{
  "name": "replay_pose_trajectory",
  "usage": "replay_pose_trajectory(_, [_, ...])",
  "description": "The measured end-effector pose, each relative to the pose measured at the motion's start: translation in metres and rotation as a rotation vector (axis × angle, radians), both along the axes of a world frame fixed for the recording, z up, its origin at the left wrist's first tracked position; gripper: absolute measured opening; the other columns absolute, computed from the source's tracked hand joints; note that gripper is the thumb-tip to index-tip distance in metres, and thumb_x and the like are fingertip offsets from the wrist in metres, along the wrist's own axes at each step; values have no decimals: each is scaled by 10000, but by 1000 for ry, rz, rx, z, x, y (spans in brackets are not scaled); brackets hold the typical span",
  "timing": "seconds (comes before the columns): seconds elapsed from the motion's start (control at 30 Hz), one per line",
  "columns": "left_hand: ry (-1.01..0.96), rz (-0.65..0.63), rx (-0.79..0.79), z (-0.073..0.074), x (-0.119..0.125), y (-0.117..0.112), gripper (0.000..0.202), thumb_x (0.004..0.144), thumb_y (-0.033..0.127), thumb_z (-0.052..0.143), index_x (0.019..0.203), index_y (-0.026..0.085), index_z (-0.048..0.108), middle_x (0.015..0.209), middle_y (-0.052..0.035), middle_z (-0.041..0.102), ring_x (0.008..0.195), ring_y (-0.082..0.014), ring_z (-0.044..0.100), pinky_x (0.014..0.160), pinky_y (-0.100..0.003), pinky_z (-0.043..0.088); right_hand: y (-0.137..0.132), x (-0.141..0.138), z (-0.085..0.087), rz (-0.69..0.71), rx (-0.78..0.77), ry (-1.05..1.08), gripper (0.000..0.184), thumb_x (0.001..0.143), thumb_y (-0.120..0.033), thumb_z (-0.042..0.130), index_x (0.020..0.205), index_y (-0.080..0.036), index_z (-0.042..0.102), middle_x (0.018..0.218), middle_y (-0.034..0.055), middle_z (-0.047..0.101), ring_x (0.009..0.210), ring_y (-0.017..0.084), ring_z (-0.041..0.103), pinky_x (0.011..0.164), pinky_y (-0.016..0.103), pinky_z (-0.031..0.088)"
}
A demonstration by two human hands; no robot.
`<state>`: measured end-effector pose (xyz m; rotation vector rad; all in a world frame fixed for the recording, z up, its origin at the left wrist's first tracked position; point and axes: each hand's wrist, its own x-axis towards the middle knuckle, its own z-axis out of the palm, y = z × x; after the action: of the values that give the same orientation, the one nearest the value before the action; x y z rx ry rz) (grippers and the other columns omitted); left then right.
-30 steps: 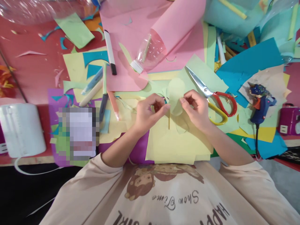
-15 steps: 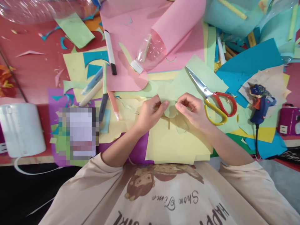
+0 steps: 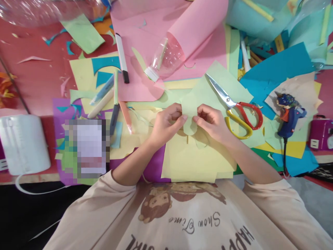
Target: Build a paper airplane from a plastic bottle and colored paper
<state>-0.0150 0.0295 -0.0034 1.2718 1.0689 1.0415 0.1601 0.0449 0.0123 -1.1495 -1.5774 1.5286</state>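
Note:
A small light green paper cut-out [image 3: 189,118] with rounded lobes is pinched between both hands above a yellow sheet [image 3: 192,159]. My left hand [image 3: 166,123] grips its left edge with thumb and fingers closed. My right hand [image 3: 212,121] pinches its right edge the same way. The two hands sit close together, only a few centimetres apart. Part of the cut-out is hidden behind the fingers.
Red-and-yellow scissors [image 3: 236,107] lie just right of my right hand. A blue glue gun [image 3: 288,114] sits further right. A clear plastic bottle [image 3: 166,57], a black marker [image 3: 122,57], several pens [image 3: 111,97] and paper scraps cover the table. A white roll [image 3: 23,144] stands left.
The green cut-out was upright and spread between the fingers, then got folded down smaller. Both hands have drawn closer together. Nothing else has moved.

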Motion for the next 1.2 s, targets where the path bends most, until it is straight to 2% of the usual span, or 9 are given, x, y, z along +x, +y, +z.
replay_pose_trajectory(0.33, [37,46,-68,2,1,-2,247,837,343,611,675,179,522,507,55,440,455,-61,399,439,-195,313,0,0,0,-4,5,8,225,842,-196,594,701,-205,419,627,-59,343,551,72,318,496,234,240])
replay_pose_trajectory(0.53, [60,68,-51,0,3,0,288,774,432,713,700,179,595,537,33,541,485,-81,492,437,-206,365,0,1,0,18,17,9,243,826,-203,633,700,-207,426,611,-66,346,533,70,303,478,235,230])
replay_pose_trajectory(0.7, [63,82,-38,-1,3,-1,305,785,482,694,763,179,662,583,9,614,544,-114,585,475,-224,440,1,0,-1,8,-22,36,252,827,-269,655,694,-206,450,625,-58,386,541,74,329,486,237,257])
replay_pose_trajectory(0.87, [31,97,-10,3,3,-2,251,783,428,710,802,178,715,737,-25,714,670,-137,659,574,-228,517,2,0,-1,-5,-140,153,268,817,-313,678,685,-201,474,629,-52,405,562,77,348,501,232,283])
replay_pose_trajectory(1.03, [46,65,48,2,1,-2,195,836,337,651,920,202,763,777,-25,731,659,-110,644,568,-203,502,3,-1,1,-22,-165,195,284,799,-344,703,675,-186,501,606,-59,410,545,65,342,491,222,271])
replay_pose_trajectory(1.2, [-36,25,32,3,-1,0,146,803,271,672,887,225,781,848,-35,761,747,-132,696,644,-215,555,6,-2,1,-31,-232,260,344,724,-426,768,676,-182,531,597,-57,436,545,65,382,484,209,298])
